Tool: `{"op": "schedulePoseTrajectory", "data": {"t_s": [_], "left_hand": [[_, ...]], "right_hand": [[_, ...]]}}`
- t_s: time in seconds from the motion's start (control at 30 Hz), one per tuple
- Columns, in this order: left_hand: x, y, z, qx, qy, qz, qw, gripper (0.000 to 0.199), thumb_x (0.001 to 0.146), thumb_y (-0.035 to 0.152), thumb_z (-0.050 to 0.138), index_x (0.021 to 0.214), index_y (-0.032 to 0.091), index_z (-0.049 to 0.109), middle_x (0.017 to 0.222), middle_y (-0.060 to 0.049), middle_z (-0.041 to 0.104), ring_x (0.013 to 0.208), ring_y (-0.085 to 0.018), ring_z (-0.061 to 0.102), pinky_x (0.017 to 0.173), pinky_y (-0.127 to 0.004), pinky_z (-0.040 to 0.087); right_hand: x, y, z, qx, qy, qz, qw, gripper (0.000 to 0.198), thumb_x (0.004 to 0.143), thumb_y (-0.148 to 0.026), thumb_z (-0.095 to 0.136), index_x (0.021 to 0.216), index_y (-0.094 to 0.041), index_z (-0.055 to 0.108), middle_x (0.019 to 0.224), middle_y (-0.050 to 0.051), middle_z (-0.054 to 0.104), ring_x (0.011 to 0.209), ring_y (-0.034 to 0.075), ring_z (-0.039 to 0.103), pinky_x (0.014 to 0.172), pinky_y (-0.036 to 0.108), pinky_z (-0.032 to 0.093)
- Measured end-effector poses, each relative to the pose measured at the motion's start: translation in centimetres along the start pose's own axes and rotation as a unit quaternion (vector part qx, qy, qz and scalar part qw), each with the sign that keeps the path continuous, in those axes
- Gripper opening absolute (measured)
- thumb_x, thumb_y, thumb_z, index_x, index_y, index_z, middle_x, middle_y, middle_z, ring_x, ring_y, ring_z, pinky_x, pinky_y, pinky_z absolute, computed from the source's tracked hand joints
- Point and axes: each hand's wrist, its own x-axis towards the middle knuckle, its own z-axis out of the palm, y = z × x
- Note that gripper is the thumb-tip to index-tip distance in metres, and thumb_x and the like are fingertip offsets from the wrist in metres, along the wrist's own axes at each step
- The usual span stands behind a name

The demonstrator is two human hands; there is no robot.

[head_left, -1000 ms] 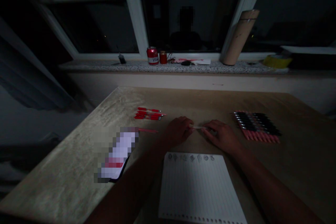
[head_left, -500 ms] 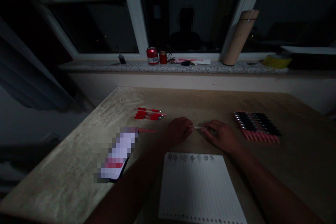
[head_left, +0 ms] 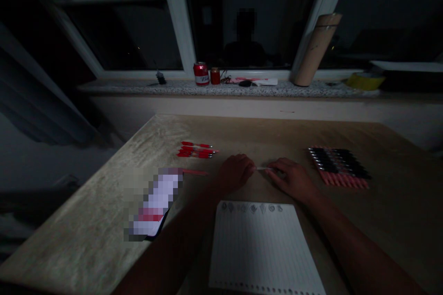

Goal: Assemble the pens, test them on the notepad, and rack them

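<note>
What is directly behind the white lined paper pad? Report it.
The left hand and right hand hold a thin pale rod there; whatever they cover cannot be seen.

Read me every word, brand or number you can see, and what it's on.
Nothing reads clearly.
Red can: lettering on the white band, too blurred.
Tall flask: marks too small.
Phone: screen pixelated.
Notepad: sketched marks, no legible words.
Black pens: any print too small.
Thin rod: no legible print.

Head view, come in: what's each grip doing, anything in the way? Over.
Left grip, right grip: pinching opposite ends of slim pen-like rod. Held crosswise between them. Lined notepad nearer camera, nothing visibly blocking.
</note>
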Motion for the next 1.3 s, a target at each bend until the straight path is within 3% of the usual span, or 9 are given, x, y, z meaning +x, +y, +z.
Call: {"op": "schedulePoseTrajectory", "data": {"t_s": [0.1,0.3,0.6,0.9,1.3], "left_hand": [[0.0,0.1,-0.1,-0.017,0.002,0.007,1.000,0.027,0.091,0.039,0.039,0.094,0.016,0.054,0.091,-0.005,0.058,0.083,-0.016,0.052,0.075,-0.030,0.039],[0.1,0.3,-0.3,0.023,-0.010,0.006,1.000,0.034,0.096,0.034,0.028,0.088,0.016,0.056,0.090,-0.005,0.058,0.082,-0.016,0.052,0.077,-0.030,0.039],[0.1,-0.3,0.2,0.047,-0.010,-0.019,0.999,0.034,0.096,0.032,0.026,0.088,0.015,0.055,0.088,-0.006,0.056,0.080,-0.016,0.051,0.076,-0.030,0.040],[0.8,0.0,-0.1,0.063,-0.002,-0.046,0.997,0.025,0.092,0.031,0.039,0.084,0.016,0.057,0.090,-0.005,0.056,0.086,-0.017,0.051,0.077,-0.032,0.039],[2.3,0.0,0.6,0.140,-0.036,-0.029,0.989,0.020,0.087,0.027,0.046,0.082,0.015,0.062,0.091,-0.009,0.055,0.090,-0.022,0.049,0.080,-0.038,0.038]], "right_hand": [[0.0,0.1,-0.1,-0.002,-0.001,0.003,1.000,0.027,0.087,-0.037,0.048,0.088,-0.019,0.067,0.084,0.007,0.068,0.078,0.019,0.061,0.072,0.031,0.047],[0.1,0.0,0.0,0.002,-0.001,0.002,1.000,0.028,0.088,-0.037,0.047,0.090,-0.019,0.067,0.086,0.008,0.068,0.080,0.020,0.062,0.074,0.032,0.047],[0.1,0.0,-0.1,0.006,0.004,0.016,1.000,0.029,0.087,-0.040,0.048,0.089,-0.019,0.068,0.088,0.008,0.068,0.081,0.020,0.062,0.074,0.033,0.048],[0.1,0.5,0.1,-0.012,-0.004,0.027,1.000,0.028,0.087,-0.038,0.047,0.090,-0.019,0.067,0.088,0.008,0.067,0.082,0.020,0.061,0.077,0.033,0.047],[-0.1,0.6,-0.4,-0.015,-0.030,0.006,0.999,0.025,0.083,-0.022,0.046,0.101,-0.017,0.063,0.092,0.009,0.064,0.084,0.021,0.059,0.078,0.033,0.046]]}}
